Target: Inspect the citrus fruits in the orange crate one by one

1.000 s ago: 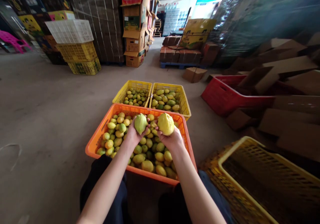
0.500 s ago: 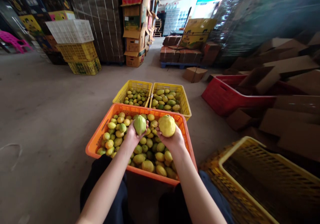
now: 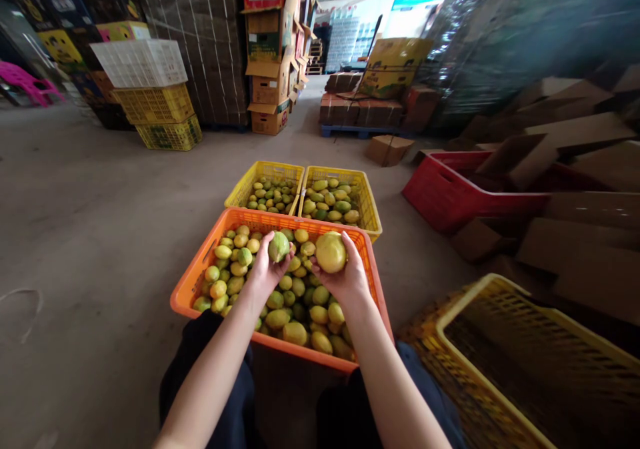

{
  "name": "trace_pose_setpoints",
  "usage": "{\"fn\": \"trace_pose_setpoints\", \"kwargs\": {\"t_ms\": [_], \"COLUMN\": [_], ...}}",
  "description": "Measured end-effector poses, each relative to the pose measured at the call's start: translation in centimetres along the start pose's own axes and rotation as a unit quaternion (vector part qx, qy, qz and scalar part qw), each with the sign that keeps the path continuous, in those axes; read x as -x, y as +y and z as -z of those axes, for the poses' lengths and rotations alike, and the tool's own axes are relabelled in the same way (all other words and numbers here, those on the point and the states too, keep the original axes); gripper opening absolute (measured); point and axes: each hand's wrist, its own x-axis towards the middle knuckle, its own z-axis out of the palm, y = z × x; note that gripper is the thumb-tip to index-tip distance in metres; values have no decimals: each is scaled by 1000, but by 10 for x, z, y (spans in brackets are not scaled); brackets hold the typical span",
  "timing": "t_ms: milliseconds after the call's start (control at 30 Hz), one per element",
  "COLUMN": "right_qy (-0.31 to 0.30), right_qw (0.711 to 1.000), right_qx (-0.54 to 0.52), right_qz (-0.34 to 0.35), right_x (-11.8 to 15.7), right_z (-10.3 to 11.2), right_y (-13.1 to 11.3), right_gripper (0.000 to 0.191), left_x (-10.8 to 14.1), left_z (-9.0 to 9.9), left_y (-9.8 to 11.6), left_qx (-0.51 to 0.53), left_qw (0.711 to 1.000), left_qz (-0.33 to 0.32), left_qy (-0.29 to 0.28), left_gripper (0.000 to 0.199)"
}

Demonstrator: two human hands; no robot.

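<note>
My left hand (image 3: 269,266) is closed around a green lemon (image 3: 279,247), thumb along its left side. In my right hand (image 3: 350,273) rests a larger yellow lemon (image 3: 331,252), the fingers curled beneath and around it. Both fruits are held up side by side, a small gap between them, over an orange crate (image 3: 197,268). That crate is filled with many green and yellow lemons (image 3: 295,333); my forearms hide some of them.
Behind the orange crate stand two yellow crates (image 3: 371,199) with more lemons. A yellow crate (image 3: 493,369) sits at my right, and a red crate (image 3: 440,195) with cardboard pieces lies beyond it. Stacked crates (image 3: 155,95) and cartons (image 3: 269,92) stand farther back.
Both lemons have been turned in my hands, showing different sides. The right thumb now lies along the yellow lemon's upper right side, and the left thumb is higher up on the green one.
</note>
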Motion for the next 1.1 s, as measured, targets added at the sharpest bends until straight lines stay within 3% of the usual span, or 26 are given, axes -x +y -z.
{"fn": "trace_pose_setpoints", "kwargs": {"t_ms": [100,200,367,500,633,867,1100], "right_qy": [0,-2,-74,-100,-52,33,24], "right_qw": [1000,1000,996,995,997,996,996], "right_qx": [15,17,45,19,-12,-48,-14], "right_qz": [-20,-13,11,-19,-64,-62,-82], "right_x": [0,3,5,6,4,2,1], "right_z": [-1,-4,-5,-3,-2,-3,-2], "right_y": [-1,-1,1,-1,-4,-2,3], "right_gripper": [29,30,19,24,33,29,38], "left_x": [1,2,-3,-7,-8,-5,-5], "left_z": [3,3,-2,-1,1,-3,-4], "left_y": [0,0,2,0,-2,-6,-8], "left_qx": [0,9,32,37,16,-27,-64], "left_qw": [999,999,999,999,998,998,997], "left_qz": [25,22,34,37,57,49,37], "left_qy": [-23,-40,-1,2,-16,-30,-22], "left_gripper": [43,40,40,42,42,58,58]}}
